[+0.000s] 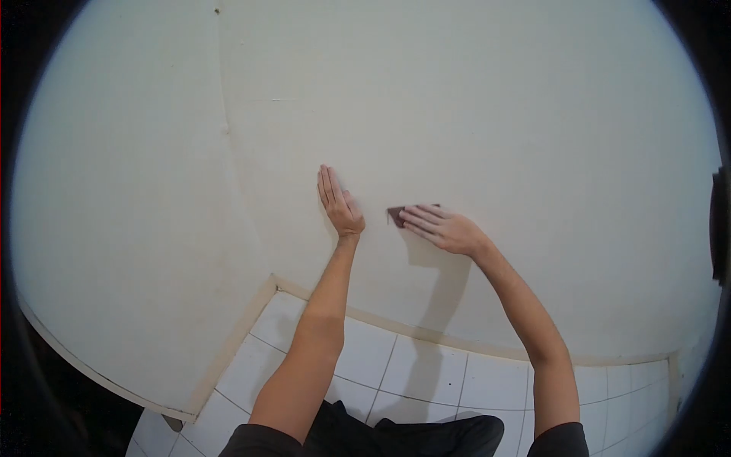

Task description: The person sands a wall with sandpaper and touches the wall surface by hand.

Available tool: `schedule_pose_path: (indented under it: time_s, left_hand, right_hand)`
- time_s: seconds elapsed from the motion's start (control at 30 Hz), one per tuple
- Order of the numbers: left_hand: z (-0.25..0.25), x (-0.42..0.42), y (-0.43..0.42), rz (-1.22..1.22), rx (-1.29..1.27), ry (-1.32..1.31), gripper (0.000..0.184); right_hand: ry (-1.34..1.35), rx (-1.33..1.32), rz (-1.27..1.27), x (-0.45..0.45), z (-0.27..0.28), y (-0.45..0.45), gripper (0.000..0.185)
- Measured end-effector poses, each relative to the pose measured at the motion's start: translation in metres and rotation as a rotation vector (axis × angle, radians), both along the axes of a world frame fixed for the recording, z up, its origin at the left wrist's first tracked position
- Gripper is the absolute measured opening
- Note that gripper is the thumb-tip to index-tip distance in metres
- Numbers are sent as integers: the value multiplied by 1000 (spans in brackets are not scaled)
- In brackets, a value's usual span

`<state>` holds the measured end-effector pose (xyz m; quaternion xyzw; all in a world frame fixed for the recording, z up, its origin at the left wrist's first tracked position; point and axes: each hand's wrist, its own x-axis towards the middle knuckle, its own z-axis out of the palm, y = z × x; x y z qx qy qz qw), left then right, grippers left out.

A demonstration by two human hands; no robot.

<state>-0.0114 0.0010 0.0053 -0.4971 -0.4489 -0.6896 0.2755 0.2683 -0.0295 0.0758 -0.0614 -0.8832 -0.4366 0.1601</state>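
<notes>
My left hand (pixel 340 204) is raised against the pale wall (pixel 487 114), its fingers stretched upward, with nothing seen in it. To its right, my right hand (pixel 444 228) presses a dark brown sheet or pad (pixel 396 216) against the same wall. The fingers of that hand lie over the sheet and point left; part of the sheet shows past the fingertips and along the top edge of the hand. A gap of bare wall separates the two hands.
A beige skirting strip (pixel 426 333) runs along the foot of the wall, above white floor tiles (pixel 365 350). The wall meets another at a corner on the left. My dark-clothed legs (pixel 411 438) show at the bottom. A dark object (pixel 719 227) stands at the right edge.
</notes>
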Motion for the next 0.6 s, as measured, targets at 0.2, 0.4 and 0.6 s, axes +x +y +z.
schedule_pose_path:
  time_s: [0.2,0.4,0.6]
  left_hand:
    - [3,0,0,0,0,-4,61]
    - [3,3,0,-7,12,-3,61]
    - [2,1,0,2,-9,9,61]
  right_hand:
    - [101,37,-40,-2,2,-5,55]
    - [282,73,-116,-1,2,-16,55]
    - [225,23,-43,-3,2,-11,53]
